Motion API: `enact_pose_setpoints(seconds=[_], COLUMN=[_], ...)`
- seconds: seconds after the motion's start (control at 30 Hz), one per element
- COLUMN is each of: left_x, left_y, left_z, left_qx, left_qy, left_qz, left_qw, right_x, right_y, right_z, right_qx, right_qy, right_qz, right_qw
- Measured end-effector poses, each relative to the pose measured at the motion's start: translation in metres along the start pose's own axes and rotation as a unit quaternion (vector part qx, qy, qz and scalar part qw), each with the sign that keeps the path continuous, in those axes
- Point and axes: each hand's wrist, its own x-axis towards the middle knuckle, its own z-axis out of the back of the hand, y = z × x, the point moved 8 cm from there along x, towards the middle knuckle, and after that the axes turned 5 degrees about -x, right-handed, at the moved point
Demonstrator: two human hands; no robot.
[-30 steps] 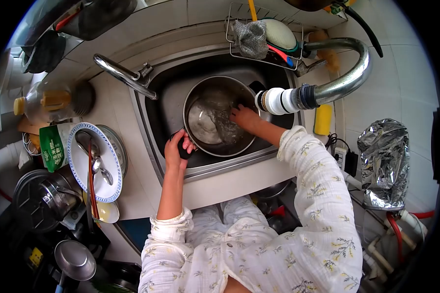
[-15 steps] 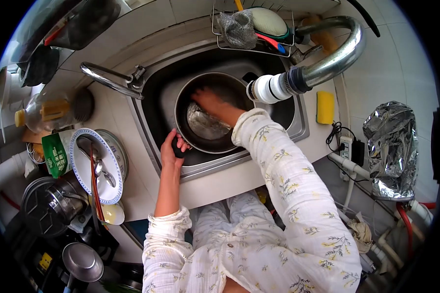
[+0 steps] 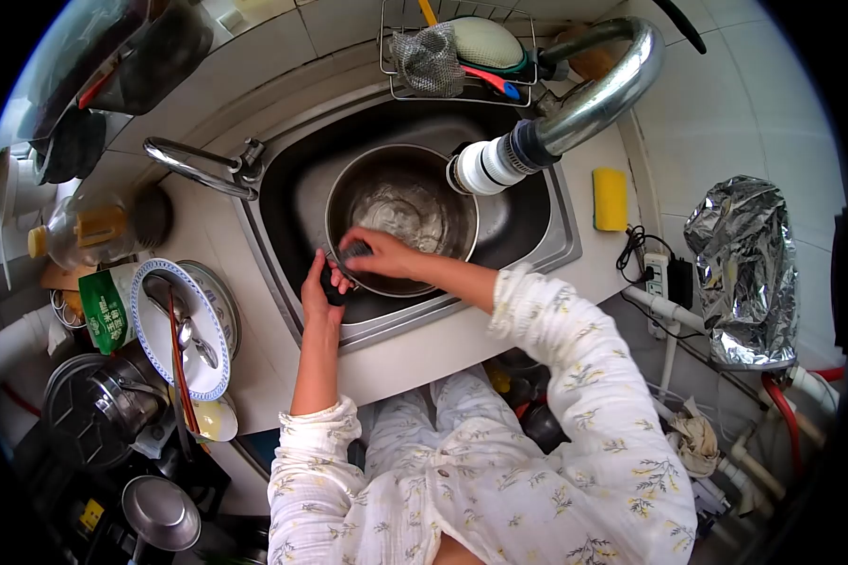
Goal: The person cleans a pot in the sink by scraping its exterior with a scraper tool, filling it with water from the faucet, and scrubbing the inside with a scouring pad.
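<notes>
A round metal pot [image 3: 462, 202] with water in it sits in the steel sink [image 3: 561, 231]. At the pot's lower left, my left hand [image 3: 324, 282] is closed round the black pot handle [image 3: 333, 292]. My right hand [image 3: 382, 254] reaches over the pot's near left part, its fingers closed on a dark scrubber [image 3: 355, 250] by the inner wall. The large faucet's white nozzle [image 3: 485, 168] hangs over the pot's right rim.
A second faucet [image 3: 193, 165] stands at the sink's left corner. A wire rack [image 3: 386, 71] holds scrubbers behind the sink. On the counter are a yellow sponge [image 3: 610, 200] at right and a blue-rimmed dish [image 3: 219, 363] with spoons and chopsticks at left.
My right hand went from the pot's right side across to its far left, then came nearer to the left handle. My left hand stays at the handle. The whole view has shifted.
</notes>
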Motion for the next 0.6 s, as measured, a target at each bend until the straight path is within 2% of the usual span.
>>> enact_pose_setpoints(seconds=[0.03,0.1,0.17,0.23,0.3,0.37,0.43,0.47,0.5,0.6], left_x=[0.002,-0.003,-0.005,-0.006,-0.004,-0.004,-0.004,-0.004,-0.004,-0.003], left_y=[-0.002,-0.002,-0.002,-0.002,-0.004,-0.002,-0.003,-0.003,-0.002,0.001], left_z=[0.003,-0.001,-0.006,-0.005,-0.008,-0.006,-0.005,-0.006,-0.006,-0.006], left_qx=[-0.001,0.007,0.012,0.008,0.005,0.005,0.000,-0.001,-0.002,-0.008], left_qy=[0.001,-0.008,-0.003,-0.001,0.003,0.001,-0.001,0.001,0.004,0.010], left_qz=[0.000,0.008,0.007,0.007,0.007,0.006,0.008,0.010,0.014,0.012], left_qw=[1.000,1.000,1.000,1.000,1.000,1.000,1.000,1.000,1.000,1.000], right_x=[0.020,0.051,0.041,0.010,-0.006,-0.039,-0.055,-0.058,-0.057,-0.027], right_y=[0.000,-0.006,-0.003,-0.010,-0.090,-0.109,-0.074,-0.050,-0.026,0.003], right_z=[0.007,0.049,0.090,0.112,0.104,0.067,0.039,0.030,0.022,0.006], right_qx=[0.076,0.073,-0.190,-0.413,-0.542,-0.501,-0.306,-0.243,-0.178,-0.108], right_qy=[-0.072,-0.258,-0.319,-0.273,-0.111,0.138,0.164,0.136,0.105,0.025], right_qz=[-0.012,0.080,0.119,0.039,-0.048,-0.116,-0.055,-0.032,-0.010,0.002], right_qw=[0.994,0.960,0.921,0.868,0.832,0.847,0.936,0.960,0.978,0.994])
